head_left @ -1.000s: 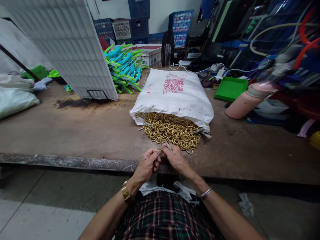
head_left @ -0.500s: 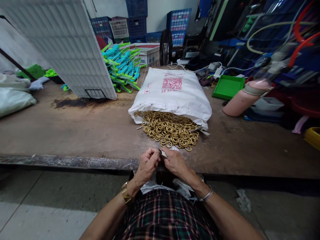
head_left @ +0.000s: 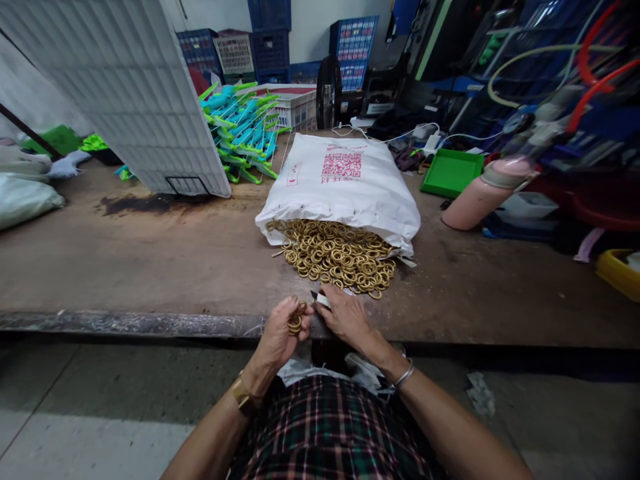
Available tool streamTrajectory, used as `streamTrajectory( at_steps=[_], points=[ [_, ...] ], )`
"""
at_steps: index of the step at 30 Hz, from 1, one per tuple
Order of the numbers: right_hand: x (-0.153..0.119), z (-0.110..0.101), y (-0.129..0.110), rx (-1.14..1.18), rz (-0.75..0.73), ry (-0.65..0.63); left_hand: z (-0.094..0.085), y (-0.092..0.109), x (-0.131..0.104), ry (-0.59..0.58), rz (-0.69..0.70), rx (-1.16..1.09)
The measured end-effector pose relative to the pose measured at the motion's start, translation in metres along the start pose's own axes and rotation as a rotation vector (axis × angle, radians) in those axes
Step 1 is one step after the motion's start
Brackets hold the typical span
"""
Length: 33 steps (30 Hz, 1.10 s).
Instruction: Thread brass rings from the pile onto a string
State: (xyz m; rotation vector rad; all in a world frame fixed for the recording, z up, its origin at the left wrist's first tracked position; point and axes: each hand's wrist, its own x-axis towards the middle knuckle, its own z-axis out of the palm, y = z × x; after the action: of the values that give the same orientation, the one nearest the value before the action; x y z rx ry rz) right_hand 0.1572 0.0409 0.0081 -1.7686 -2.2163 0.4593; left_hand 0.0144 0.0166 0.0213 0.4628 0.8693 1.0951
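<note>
Several brass-coloured rings (head_left: 295, 324) are gathered in my left hand (head_left: 281, 333), whose fingers curl around them near the table's front edge. Just to its right, my right hand (head_left: 348, 320) grips a small knife (head_left: 321, 300) with a dark tip and a pale handle; the tip points left toward my left hand. Beyond both hands lies a heap of similar rings (head_left: 345, 257), spilling from the open mouth of a white sack (head_left: 350, 190) with red print.
On the left a white ribbed panel (head_left: 165, 113) stands by turquoise and green plastic parts (head_left: 245, 130). At the right are a green tray (head_left: 453, 172), a pink bottle (head_left: 483, 197) and a yellow container (head_left: 617, 273). A black fan (head_left: 329, 93) stands behind the sack.
My left hand has moved left and turned, and the rings in it now show. My right hand has opened a small gap from it, still with the knife. The view has shifted slightly.
</note>
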Motion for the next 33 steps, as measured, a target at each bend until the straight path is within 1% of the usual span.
streamTrajectory(
  at_steps=[3, 5, 8, 11, 13, 15, 17, 18, 20, 23, 25, 27, 29, 31, 33],
  points=[
    [0.0, 0.001, -0.003, -0.032, 0.003, -0.031, -0.008, 0.003, 0.0, -0.004, -0.042, -0.082],
    [0.0, 0.001, -0.003, -0.047, 0.013, -0.02, -0.013, 0.005, 0.001, -0.005, -0.084, -0.136],
    [0.0, 0.001, -0.002, -0.067, 0.023, -0.003, -0.018, 0.007, 0.002, 0.022, -0.13, -0.173],
    [0.0, 0.002, 0.0, -0.044, 0.031, -0.011, -0.018, 0.006, 0.003, 0.044, -0.134, -0.152],
    [0.002, 0.003, 0.003, 0.029, 0.062, -0.007, -0.015, 0.002, 0.003, 0.039, -0.087, -0.056],
    [0.005, 0.004, 0.005, 0.188, 0.098, 0.015, -0.012, -0.002, 0.003, 0.046, 0.015, 0.147],
    [0.007, 0.004, 0.007, 0.438, 0.126, 0.027, -0.009, -0.006, 0.003, 0.063, 0.151, 0.409],
    [0.008, 0.003, 0.006, 0.577, 0.146, 0.014, -0.008, -0.007, 0.003, 0.063, 0.221, 0.531],
    [0.007, 0.001, 0.005, 0.834, 0.216, -0.05, -0.006, -0.009, 0.003, 0.036, 0.333, 0.713],
    [0.004, -0.002, 0.0, 1.091, 0.357, -0.171, -0.004, -0.01, 0.003, -0.035, 0.406, 0.825],
    [0.001, -0.003, -0.002, 1.168, 0.412, -0.21, -0.003, -0.009, 0.003, -0.059, 0.414, 0.83],
    [0.0, -0.003, -0.003, 1.157, 0.398, -0.191, -0.001, -0.008, 0.003, -0.056, 0.404, 0.815],
    [0.0, -0.003, -0.003, 1.071, 0.324, -0.136, 0.0, -0.008, 0.003, -0.025, 0.352, 0.78],
    [0.001, -0.003, -0.003, 0.96, 0.242, -0.073, 0.001, -0.008, 0.004, 0.001, 0.259, 0.714],
    [0.002, -0.003, -0.003, 0.879, 0.198, -0.031, 0.002, -0.008, 0.005, 0.001, 0.159, 0.634]
  ],
)
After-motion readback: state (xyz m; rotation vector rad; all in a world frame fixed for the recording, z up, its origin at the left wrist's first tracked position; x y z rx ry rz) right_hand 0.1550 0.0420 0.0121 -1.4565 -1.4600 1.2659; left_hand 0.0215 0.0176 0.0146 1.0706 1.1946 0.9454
